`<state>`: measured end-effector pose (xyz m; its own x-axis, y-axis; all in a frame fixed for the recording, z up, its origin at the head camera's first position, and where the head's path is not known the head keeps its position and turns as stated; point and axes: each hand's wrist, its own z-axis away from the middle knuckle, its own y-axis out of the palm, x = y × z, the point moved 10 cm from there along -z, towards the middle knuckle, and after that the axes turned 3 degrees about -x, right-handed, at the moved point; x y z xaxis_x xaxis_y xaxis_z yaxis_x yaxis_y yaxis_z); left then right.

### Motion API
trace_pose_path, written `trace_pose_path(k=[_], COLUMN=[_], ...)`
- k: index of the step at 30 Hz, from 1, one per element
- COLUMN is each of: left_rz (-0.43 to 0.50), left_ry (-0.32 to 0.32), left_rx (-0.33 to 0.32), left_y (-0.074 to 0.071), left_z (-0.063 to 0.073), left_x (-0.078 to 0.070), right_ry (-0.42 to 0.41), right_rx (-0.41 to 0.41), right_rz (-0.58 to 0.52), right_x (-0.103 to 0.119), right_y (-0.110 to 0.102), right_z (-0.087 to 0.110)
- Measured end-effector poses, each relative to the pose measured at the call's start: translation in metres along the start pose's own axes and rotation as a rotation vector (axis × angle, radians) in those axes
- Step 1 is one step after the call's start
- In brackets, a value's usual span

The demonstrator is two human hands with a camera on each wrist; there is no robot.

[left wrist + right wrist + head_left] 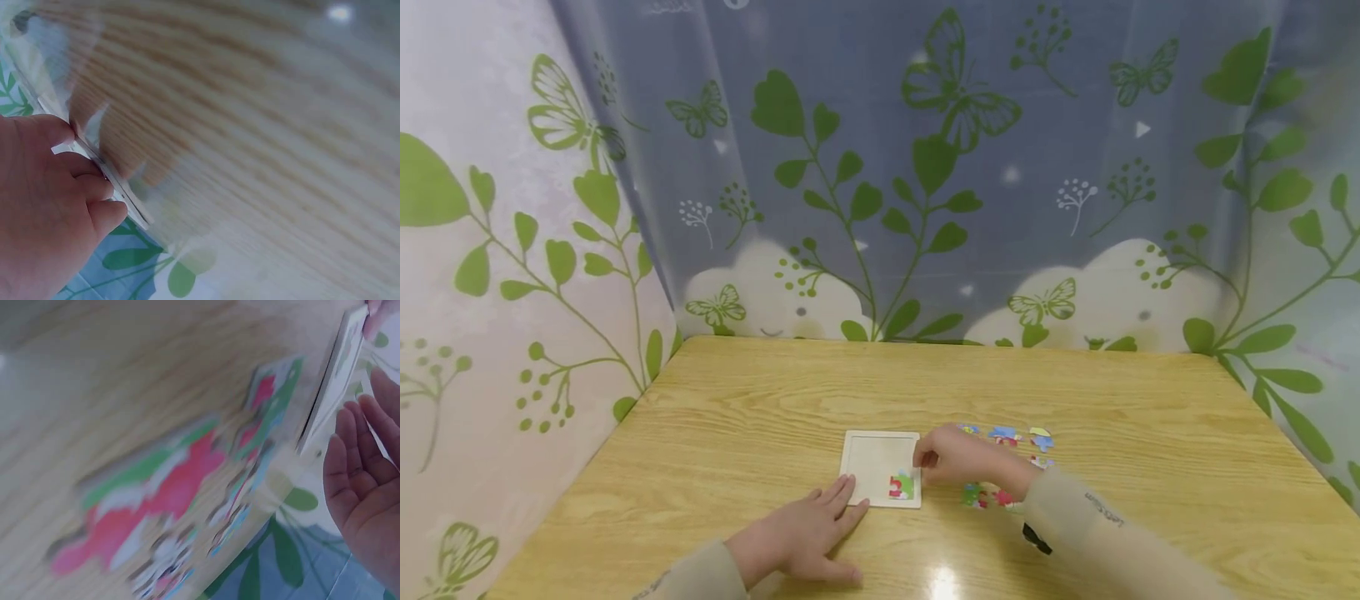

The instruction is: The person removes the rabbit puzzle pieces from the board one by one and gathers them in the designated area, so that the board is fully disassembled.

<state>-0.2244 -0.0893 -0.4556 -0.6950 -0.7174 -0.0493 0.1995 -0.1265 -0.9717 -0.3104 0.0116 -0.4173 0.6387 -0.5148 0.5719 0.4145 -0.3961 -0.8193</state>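
A square wooden puzzle tray (870,461) lies on the table with a raised rim. One red and green puzzle piece (901,485) sits in its lower right corner. My left hand (808,533) rests at the tray's lower left corner, fingers extended onto its edge, as the left wrist view also shows. Just over the tray's right rim is my right hand (961,457). In the right wrist view its fingers (350,447) are loosely bent, and no piece shows between them and the thumb.
Several loose puzzle pieces lie right of the tray, among them a blue and red one (1004,434), a yellow and blue one (1041,438) and a green one (974,495). The right forearm partly covers this group. Patterned curtains (880,208) surround the wooden table (760,400).
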Motion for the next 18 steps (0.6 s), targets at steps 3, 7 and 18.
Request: trace_pose_path(k=[3,7,18], left_rz=[-0.014,-0.029,-0.017], left_ry=[0.004,0.017,0.007], left_rx=[-0.006,-0.018,-0.016], left_y=[-0.001,-0.001,-0.001], left_z=[0.0,-0.001,-0.002], left_x=[0.0,-0.001,0.001], right_ry=[0.005,0.031,0.054], right_rx=[0.009,0.017,0.048], right_rz=[0.024,0.075,0.152], right_x=[0.004,0.004,0.006], right_y=[0.007,0.013,0.022], right_z=[-0.007,-0.013,-0.022])
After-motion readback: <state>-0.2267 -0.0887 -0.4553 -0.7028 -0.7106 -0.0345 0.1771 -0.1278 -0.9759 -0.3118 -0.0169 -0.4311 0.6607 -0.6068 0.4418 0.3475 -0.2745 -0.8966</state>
